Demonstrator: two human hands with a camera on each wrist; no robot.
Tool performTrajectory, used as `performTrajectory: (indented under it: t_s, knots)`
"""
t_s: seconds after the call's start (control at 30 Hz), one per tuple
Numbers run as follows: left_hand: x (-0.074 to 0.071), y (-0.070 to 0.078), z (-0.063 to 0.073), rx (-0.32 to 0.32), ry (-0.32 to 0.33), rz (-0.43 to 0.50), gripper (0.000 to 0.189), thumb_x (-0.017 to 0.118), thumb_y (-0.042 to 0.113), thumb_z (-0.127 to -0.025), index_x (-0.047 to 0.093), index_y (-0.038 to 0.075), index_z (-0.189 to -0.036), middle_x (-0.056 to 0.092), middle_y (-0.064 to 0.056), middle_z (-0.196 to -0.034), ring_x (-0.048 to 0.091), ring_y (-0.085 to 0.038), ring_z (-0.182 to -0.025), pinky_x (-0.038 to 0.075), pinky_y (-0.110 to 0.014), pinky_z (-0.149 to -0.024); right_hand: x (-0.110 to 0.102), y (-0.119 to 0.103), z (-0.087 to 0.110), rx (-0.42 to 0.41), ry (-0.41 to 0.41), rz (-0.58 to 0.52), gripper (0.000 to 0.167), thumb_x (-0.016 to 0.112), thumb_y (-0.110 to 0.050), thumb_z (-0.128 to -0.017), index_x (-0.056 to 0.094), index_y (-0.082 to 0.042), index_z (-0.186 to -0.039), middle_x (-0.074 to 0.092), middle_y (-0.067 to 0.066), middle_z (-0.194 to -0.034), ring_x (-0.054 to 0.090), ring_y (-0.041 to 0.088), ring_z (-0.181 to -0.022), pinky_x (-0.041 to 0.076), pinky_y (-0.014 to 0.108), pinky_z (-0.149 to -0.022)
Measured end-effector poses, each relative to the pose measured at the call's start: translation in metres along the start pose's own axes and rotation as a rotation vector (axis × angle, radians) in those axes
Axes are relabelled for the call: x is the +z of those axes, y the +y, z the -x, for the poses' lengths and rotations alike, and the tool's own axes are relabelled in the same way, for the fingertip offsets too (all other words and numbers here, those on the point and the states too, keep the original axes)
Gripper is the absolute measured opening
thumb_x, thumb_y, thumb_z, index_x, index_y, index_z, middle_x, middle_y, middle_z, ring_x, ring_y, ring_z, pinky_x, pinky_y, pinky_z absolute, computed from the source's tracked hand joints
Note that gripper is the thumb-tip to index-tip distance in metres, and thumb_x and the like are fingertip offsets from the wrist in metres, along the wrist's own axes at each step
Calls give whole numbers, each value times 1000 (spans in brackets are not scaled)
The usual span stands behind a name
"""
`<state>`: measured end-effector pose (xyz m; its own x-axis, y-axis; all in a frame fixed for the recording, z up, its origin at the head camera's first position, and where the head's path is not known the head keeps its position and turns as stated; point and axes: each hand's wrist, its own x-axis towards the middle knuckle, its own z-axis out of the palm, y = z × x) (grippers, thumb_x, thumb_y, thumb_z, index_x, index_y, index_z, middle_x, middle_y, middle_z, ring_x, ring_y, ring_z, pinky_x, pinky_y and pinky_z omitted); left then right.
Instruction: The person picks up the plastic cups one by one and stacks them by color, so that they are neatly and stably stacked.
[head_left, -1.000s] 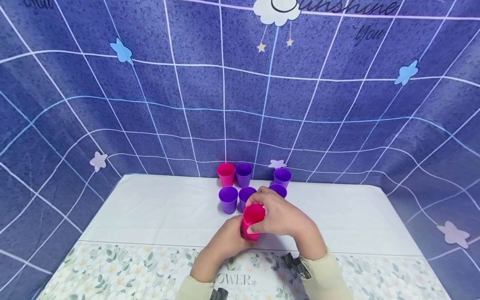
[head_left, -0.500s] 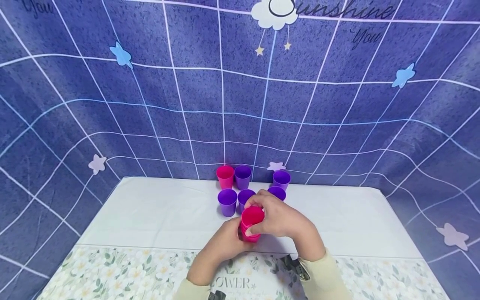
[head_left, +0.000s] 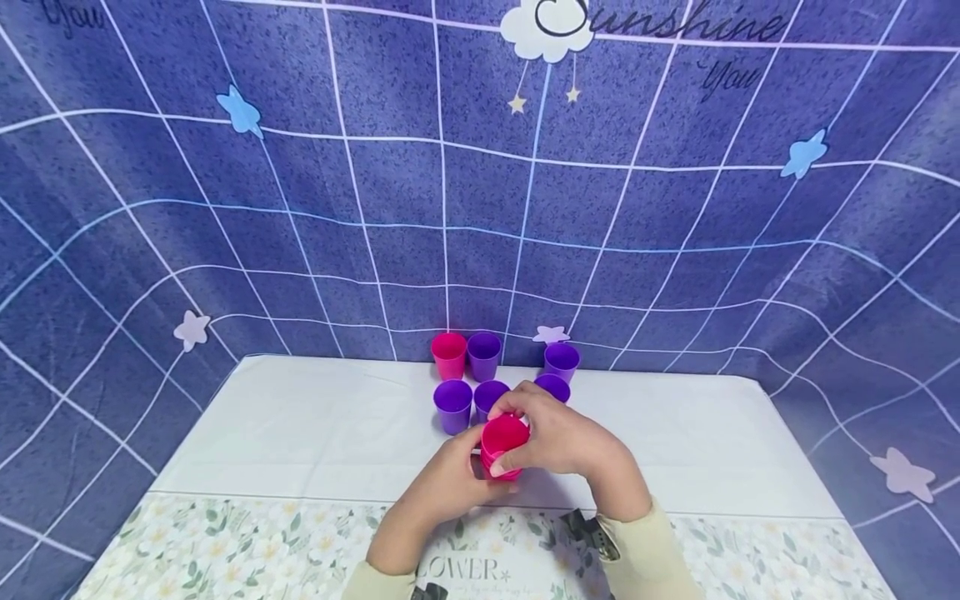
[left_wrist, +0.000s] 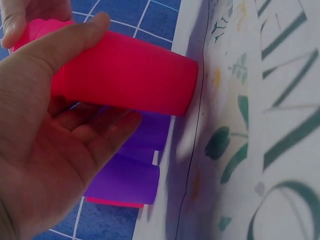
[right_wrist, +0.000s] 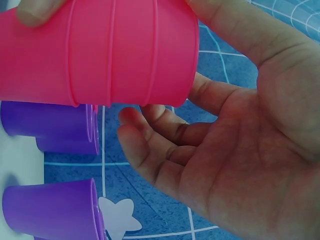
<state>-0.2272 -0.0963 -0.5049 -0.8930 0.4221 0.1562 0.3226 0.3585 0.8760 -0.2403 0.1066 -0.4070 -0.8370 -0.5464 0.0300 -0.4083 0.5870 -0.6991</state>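
Note:
A stack of nested pink cups [head_left: 504, 435] stands between my hands at the front of the white cloth, several rims showing one above another in the right wrist view. My left hand [head_left: 450, 475] holds the lower part of the stack [left_wrist: 130, 70] loosely, thumb on one side and fingers on the other. With thumb and fingers, my right hand [head_left: 558, 433] grips the topmost cup [right_wrist: 175, 50] near its rim. Behind the stack stand purple cups, one at the left [head_left: 453, 408] and another [head_left: 490, 393] partly hidden by my right hand.
Further back are a single pink cup [head_left: 449, 357], a purple cup [head_left: 483, 357] beside it, and two purple cups at the right, one behind [head_left: 562, 360] and one nearer [head_left: 552, 387]. A blue grid-patterned cloth [head_left: 480, 192] rises behind the table. Flowered cloth [head_left: 247, 542] covers the front.
The left hand's grip looks looser, with a gap now visible between it and the stack. The right hand stays at the top rim. The head view has shifted slightly.

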Motion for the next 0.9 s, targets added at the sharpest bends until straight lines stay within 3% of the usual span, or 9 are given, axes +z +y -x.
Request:
performTrajectory:
  t_s: [0.33,0.5,0.73,0.9]
  knots:
    - [0,0,0,-8,9,6,75,94,25,-79,57,28,-144,72,9,-131,69,-14,-123,55,-40,-113,2,-1,-2,-26,-4,16,50,98,-27,-69,73,-17,-111,62,1,-110,57,13,-103,54,29,-87]
    - [0,-1,1,-7,15,0,74,94,25,-79,58,27,-143,73,8,-130,70,-13,-121,55,-39,-112,2,0,-4,-12,13,-12,48,93,-36,-76,73,-16,-115,63,2,-114,59,15,-105,56,31,-88]
    - [-1,0,1,-28,-4,4,77,93,26,-80,54,24,-147,72,2,-131,70,-15,-120,57,-36,-108,2,3,-8,-83,111,-22,39,82,-33,-90,72,-9,-119,70,7,-113,64,27,-110,55,38,-97]
    - [-1,0,2,-47,-18,-4,84,92,28,-81,49,21,-153,72,0,-133,70,-16,-120,57,-34,-106,5,10,-14,-59,190,-61,28,79,-30,-93,73,-12,-114,74,5,-111,66,26,-109,54,35,-94]
